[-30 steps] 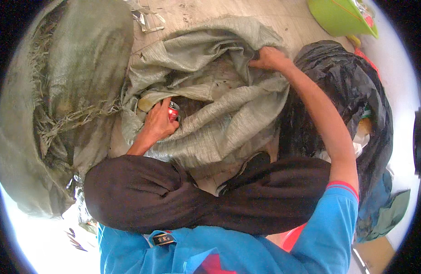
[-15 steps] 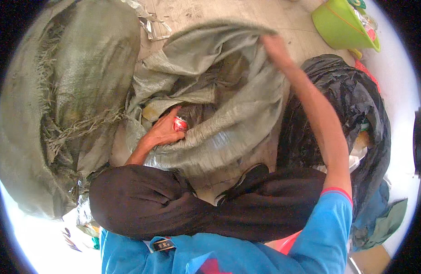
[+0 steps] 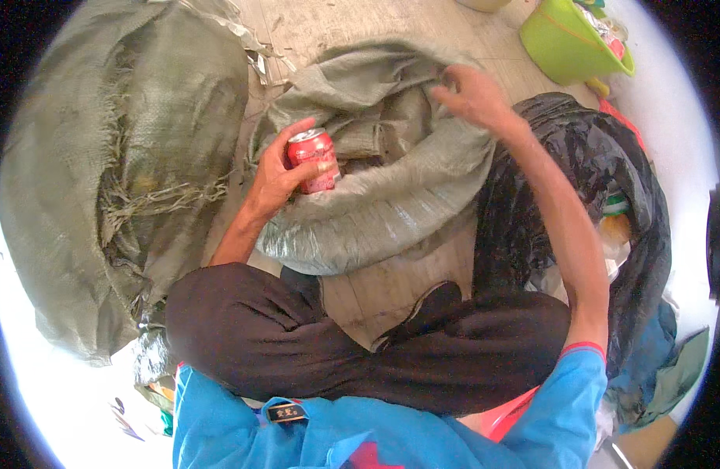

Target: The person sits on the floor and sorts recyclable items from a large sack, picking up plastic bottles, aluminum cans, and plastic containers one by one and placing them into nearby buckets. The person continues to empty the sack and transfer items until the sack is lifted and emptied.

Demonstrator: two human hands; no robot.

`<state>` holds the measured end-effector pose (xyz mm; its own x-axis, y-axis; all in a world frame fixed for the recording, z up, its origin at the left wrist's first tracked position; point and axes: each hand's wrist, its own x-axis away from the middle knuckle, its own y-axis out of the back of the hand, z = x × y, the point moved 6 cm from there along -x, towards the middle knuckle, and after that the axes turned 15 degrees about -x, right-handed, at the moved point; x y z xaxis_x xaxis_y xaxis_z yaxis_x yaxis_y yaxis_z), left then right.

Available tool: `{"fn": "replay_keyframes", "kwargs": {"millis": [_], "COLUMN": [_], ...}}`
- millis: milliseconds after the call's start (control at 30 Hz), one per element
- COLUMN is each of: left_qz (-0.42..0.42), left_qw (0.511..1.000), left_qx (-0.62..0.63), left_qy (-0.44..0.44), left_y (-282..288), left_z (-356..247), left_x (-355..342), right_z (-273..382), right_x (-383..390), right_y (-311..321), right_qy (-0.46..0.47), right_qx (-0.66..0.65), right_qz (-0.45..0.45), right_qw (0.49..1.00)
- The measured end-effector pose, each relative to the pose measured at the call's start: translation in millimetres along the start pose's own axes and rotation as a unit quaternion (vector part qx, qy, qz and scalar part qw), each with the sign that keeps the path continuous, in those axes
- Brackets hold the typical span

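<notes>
A red drink can (image 3: 314,160) with a silver top stands upright in my left hand (image 3: 278,168), whose thumb and fingers wrap round it. It is over the near left part of an open grey-green woven sack (image 3: 375,211), whose mouth gapes between my hands. Above the sack's far right rim is my right hand (image 3: 473,95), slightly blurred, fingers apart with nothing between them. Folds of the sack hide most of what lies inside it.
A large full woven sack (image 3: 164,141) with frayed edges stands at the left. To the right is a black plastic bag (image 3: 524,203) with refuse showing. At the far right sits a green bucket (image 3: 563,43) with wrappers in it. My bent legs (image 3: 453,352) are close in front.
My left hand has lifted the red can up out of the sack's mouth. My right hand has let go of the rim, and the raised far side of the sack has sunk.
</notes>
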<state>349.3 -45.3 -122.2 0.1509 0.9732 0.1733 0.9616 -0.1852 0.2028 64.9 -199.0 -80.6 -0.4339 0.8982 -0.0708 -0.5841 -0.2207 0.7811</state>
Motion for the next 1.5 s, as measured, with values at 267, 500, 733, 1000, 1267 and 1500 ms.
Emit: {"fn": "replay_keyframes", "kwargs": {"millis": [267, 500, 733, 1000, 1267, 1500], "left_qz": [-0.041, -0.022, -0.021, -0.007, -0.225, -0.226], "left_qw": [0.964, 0.971, 0.981, 0.994, 0.871, 0.87], "left_qx": [0.249, 0.224, 0.181, 0.103, -0.436, -0.394], "left_qy": [-0.089, -0.084, -0.071, -0.04, 0.024, 0.193], "left_y": [-0.4, -7.6, -12.9, -7.2, 79.4, 65.5], "left_z": [-56.1, -79.1, -75.7, -39.9, 38.9, 90.4], "left_x": [-24.2, -22.0, -15.2, -30.6, 16.6, 32.1], "right_z": [93.9, 118.6, 135.9, 108.9, 11.8, -65.6], "right_x": [38.7, 52.8, 56.5, 64.9, 7.1, -180.7], "right_y": [-85.4, -69.8, -72.9, -50.4, 88.2, 279.3], "right_qy": [-0.044, -0.132, -0.103, -0.215, -0.243, -0.115], "right_qx": [-0.375, -0.465, -0.488, -0.536, -0.574, -0.429], "right_qz": [0.157, 0.226, 0.176, 0.102, -0.084, -0.282], "right_qw": [0.913, 0.846, 0.849, 0.81, 0.777, 0.851]}}
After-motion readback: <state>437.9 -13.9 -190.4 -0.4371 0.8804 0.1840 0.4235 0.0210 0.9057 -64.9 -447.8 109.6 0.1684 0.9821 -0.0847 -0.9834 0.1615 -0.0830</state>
